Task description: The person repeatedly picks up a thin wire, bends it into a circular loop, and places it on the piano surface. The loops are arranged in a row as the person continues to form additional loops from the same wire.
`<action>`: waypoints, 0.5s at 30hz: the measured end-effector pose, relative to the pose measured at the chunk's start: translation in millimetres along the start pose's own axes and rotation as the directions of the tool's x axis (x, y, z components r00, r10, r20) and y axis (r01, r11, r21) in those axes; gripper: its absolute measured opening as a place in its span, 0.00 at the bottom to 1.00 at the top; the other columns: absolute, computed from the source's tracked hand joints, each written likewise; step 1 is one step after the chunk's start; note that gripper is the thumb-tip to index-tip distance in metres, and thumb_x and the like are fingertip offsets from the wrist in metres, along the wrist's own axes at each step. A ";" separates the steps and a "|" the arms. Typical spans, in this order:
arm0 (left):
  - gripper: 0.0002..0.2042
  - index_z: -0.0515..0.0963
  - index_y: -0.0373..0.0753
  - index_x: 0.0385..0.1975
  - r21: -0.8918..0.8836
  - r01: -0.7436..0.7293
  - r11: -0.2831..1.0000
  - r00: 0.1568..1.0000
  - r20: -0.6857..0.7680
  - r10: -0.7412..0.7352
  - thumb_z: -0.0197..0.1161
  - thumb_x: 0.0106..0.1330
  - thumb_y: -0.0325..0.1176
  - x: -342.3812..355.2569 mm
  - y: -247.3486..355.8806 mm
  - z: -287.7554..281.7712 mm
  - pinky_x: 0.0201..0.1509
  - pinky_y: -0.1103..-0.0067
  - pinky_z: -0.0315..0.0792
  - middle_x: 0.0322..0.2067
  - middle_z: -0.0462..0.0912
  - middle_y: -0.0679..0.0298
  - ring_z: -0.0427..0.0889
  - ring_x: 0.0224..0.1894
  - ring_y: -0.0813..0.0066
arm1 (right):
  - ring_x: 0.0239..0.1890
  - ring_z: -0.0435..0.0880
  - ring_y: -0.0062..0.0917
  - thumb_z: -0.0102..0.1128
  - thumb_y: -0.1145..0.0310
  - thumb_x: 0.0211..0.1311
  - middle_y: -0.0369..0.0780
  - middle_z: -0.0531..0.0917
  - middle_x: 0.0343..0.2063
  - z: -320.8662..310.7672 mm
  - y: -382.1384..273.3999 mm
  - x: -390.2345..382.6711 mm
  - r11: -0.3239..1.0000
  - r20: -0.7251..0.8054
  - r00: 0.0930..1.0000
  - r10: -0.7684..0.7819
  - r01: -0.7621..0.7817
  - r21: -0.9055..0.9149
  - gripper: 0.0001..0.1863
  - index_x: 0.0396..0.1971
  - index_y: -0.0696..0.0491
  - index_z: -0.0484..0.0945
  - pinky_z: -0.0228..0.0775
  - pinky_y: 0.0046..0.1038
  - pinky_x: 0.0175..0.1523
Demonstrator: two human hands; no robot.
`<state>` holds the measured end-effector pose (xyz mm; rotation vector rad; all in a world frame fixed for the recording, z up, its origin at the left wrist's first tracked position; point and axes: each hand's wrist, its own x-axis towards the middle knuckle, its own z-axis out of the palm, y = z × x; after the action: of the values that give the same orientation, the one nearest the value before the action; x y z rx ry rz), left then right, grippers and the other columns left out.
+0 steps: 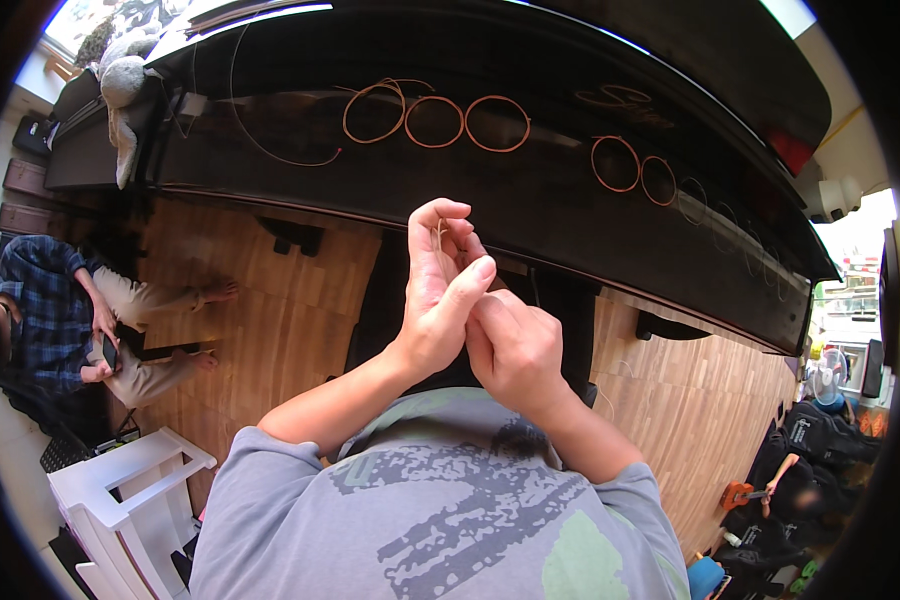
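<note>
Left hand mid-frame, raised, fingers bent loosely; thin pale strand shows among them, firmness of grasp cannot be told. Right hand just beside, fingers curled in, against the left near the thumb; contents hidden, cannot tell. Above, on glossy black piano: three copper-coloured coils upper centre, two reddish coils upper right, loose string upper left. Far left, seated person with phone.
</note>
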<state>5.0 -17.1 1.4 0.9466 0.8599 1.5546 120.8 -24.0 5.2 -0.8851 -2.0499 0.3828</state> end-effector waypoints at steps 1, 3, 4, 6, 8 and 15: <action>0.27 0.58 0.43 0.56 -0.030 -0.023 0.999 1.000 -0.003 0.023 0.59 0.56 0.35 0.4 -1.3 -1.9 0.47 0.79 0.64 0.44 0.62 0.66 0.67 0.42 0.76 | 0.15 0.74 0.26 0.61 0.75 0.50 0.37 0.73 0.18 0.2 -0.5 0.1 1.000 -0.002 1.000 -0.021 0.021 -0.009 0.05 0.29 0.54 0.77 0.65 0.26 0.19; 0.27 0.59 0.43 0.55 -0.075 -0.134 0.988 0.991 -0.028 0.132 0.57 0.53 0.33 2.3 -5.4 -5.5 0.45 0.78 0.64 0.44 0.62 0.65 0.66 0.42 0.74 | 0.15 0.74 0.25 0.61 0.75 0.50 0.36 0.72 0.18 0.1 -2.0 -0.5 0.997 0.015 0.999 -0.050 0.051 -0.055 0.07 0.31 0.53 0.78 0.64 0.25 0.19; 0.27 0.59 0.43 0.55 -0.088 -0.186 0.979 0.982 -0.041 0.183 0.57 0.53 0.33 3.5 -4.8 -7.0 0.45 0.78 0.65 0.45 0.63 0.64 0.66 0.42 0.74 | 0.15 0.74 0.24 0.61 0.75 0.50 0.36 0.72 0.18 -0.6 -3.0 -1.4 0.994 0.035 0.998 -0.057 0.060 -0.092 0.08 0.32 0.53 0.79 0.64 0.25 0.19; 0.26 0.60 0.42 0.55 -0.051 -0.330 0.942 0.943 -0.049 0.328 0.58 0.56 0.36 8.4 -3.9 -12.0 0.47 0.77 0.65 0.47 0.63 0.61 0.66 0.44 0.72 | 0.15 0.74 0.24 0.62 0.75 0.50 0.36 0.72 0.18 -3.1 -4.9 -1.7 0.988 0.055 0.996 -0.071 0.078 -0.133 0.09 0.34 0.53 0.79 0.64 0.25 0.19; 0.26 0.61 0.41 0.54 0.034 -0.421 0.906 0.907 0.005 0.422 0.59 0.58 0.42 12.6 -6.4 -18.9 0.47 0.77 0.65 0.48 0.64 0.60 0.66 0.45 0.72 | 0.16 0.74 0.25 0.62 0.75 0.50 0.36 0.73 0.19 -8.6 -6.9 0.0 0.986 0.055 0.995 -0.087 0.094 -0.140 0.11 0.36 0.54 0.80 0.64 0.25 0.19; 0.22 0.65 0.35 0.56 0.410 -0.290 0.865 0.946 0.257 0.195 0.53 0.69 0.43 9.9 13.5 -33.1 0.35 0.85 0.62 0.35 0.69 0.65 0.68 0.34 0.83 | 0.17 0.70 0.15 0.55 0.74 0.65 0.33 0.73 0.19 -35.3 1.9 16.9 0.786 0.104 0.906 0.409 -0.408 0.464 0.03 0.33 0.57 0.77 0.61 0.19 0.23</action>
<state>-31.7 -11.2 0.8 1.5750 0.9937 1.4588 143.4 -12.5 35.0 -1.0056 -1.6273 1.0776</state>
